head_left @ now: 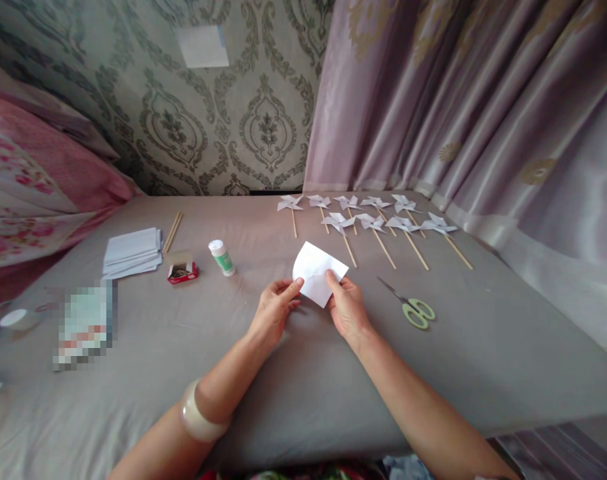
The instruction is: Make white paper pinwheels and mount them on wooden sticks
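Between my hands is a small white sheet of paper [317, 272], held above the grey cloth and curling a little at its upper left edge. My left hand [277, 305] pinches its left corner between thumb and fingers. At the right side, my right hand [347, 303] grips the sheet, thumb on top and fingers behind it. A pair of scissors [414, 311] with green handles lies partly open to the right of my right hand. Beyond the sheet, several white paper pinwheels [372, 225] on wooden sticks lie in two rows.
Left of my hands stands a glue stick [222, 258], beside a small red box [182, 270] of metal bits. Farther left are a stack of white paper [132, 252], wooden sticks [172, 232] and a blurred-out packet [86, 323]. Curtains [433, 100] border the right side.
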Motion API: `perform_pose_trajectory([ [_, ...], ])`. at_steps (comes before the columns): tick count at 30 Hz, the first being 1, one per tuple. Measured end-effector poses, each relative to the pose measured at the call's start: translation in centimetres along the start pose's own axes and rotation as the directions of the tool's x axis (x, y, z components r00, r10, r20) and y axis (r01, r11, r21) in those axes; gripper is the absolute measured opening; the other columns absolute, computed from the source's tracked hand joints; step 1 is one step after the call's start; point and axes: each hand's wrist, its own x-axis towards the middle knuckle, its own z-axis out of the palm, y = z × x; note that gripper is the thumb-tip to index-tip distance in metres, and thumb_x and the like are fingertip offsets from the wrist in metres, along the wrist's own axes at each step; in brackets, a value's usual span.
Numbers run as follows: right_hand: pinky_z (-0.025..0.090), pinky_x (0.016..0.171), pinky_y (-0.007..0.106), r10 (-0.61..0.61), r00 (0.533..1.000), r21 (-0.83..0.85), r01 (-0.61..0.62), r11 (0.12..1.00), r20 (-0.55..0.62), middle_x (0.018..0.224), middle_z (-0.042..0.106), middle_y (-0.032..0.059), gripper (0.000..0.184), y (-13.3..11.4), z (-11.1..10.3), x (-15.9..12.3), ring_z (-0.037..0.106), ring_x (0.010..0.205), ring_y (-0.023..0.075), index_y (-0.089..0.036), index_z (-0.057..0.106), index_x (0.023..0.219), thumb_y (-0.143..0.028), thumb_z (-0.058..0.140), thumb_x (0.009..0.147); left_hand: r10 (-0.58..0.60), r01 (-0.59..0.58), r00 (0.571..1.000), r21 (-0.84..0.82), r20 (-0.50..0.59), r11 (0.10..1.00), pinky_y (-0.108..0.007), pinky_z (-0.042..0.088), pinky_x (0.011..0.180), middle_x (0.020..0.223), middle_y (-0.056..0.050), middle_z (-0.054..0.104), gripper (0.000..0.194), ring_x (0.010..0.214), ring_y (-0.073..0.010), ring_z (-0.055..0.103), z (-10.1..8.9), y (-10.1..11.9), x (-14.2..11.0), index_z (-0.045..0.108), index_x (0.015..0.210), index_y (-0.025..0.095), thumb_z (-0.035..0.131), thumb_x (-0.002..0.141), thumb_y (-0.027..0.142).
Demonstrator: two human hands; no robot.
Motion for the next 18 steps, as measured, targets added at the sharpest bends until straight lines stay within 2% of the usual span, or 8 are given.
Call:
perform_pose_trajectory([
  [4,0.055,0.071,0.035,-0.012,1.0,0.032,0.012,0.999,0.006,0.077,0.074,0.0059,0.04,0.27,0.43,-0.39,0.069,0.079,0.0232,-0.016,0.068,0.084,-0.044,0.08,0.058,-0.122,0.128,0.991,-0.153,0.046,0.98,-0.021,0.047,0.061,0.08,-0.008,0.067,0.037,0.068,-0.0122,0.061,0.53,-0.43,-0.26,0.065,0.083,0.011,0.084,0.057,0.028],
  [7,0.054,0.071,0.035,-0.011,1.0,0.045,0.01,0.999,0.018,0.081,0.074,0.0059,0.041,0.37,0.62,-0.63,0.068,0.078,0.0218,-0.016,0.068,0.087,-0.043,0.08,0.059,-0.154,0.158,0.987,-0.219,0.036,0.963,-0.02,0.047,0.059,0.084,-0.006,0.069,0.035,0.066,-0.011,0.062,0.57,-0.65,-0.17,0.067,0.086,0.012,0.084,0.056,0.02],
  [10,0.053,0.07,0.033,0.003,1.0,-0.006,-0.003,1.0,-0.012,0.082,0.074,0.0047,0.039,0.48,0.69,-0.77,0.067,0.073,0.0198,-0.016,0.069,0.085,-0.035,0.083,0.054,-0.07,0.075,0.997,-0.185,0.035,0.98,-0.02,0.045,0.057,0.088,-0.006,0.071,0.037,0.067,-0.0108,0.061,0.48,-0.73,-0.18,0.07,0.089,0.014,0.084,0.056,0.022],
  [14,0.052,0.071,0.033,-0.025,0.998,-0.099,0.02,0.995,-0.053,0.079,0.074,0.0035,0.035,0.58,0.69,-0.71,0.066,0.07,0.0183,-0.015,0.071,0.078,-0.028,0.085,0.049,0.134,-0.134,0.991,-0.044,0.007,0.99,-0.021,0.042,0.059,0.085,-0.005,0.073,0.037,0.07,-0.0123,0.061,0.41,-0.73,-0.41,0.072,0.087,0.015,0.084,0.055,0.028],
  [18,0.051,0.071,0.032,-0.037,0.997,-0.051,0.034,0.998,-0.066,0.078,0.074,0.0027,0.033,0.52,0.69,-0.43,0.065,0.068,0.0174,-0.015,0.072,0.077,-0.028,0.084,0.048,0.165,-0.17,0.984,0.087,0.064,0.982,-0.021,0.038,0.055,0.084,-0.005,0.073,0.039,0.065,-0.0119,0.057,0.29,-0.79,-0.39,0.073,0.088,0.015,0.083,0.055,0.033],
])
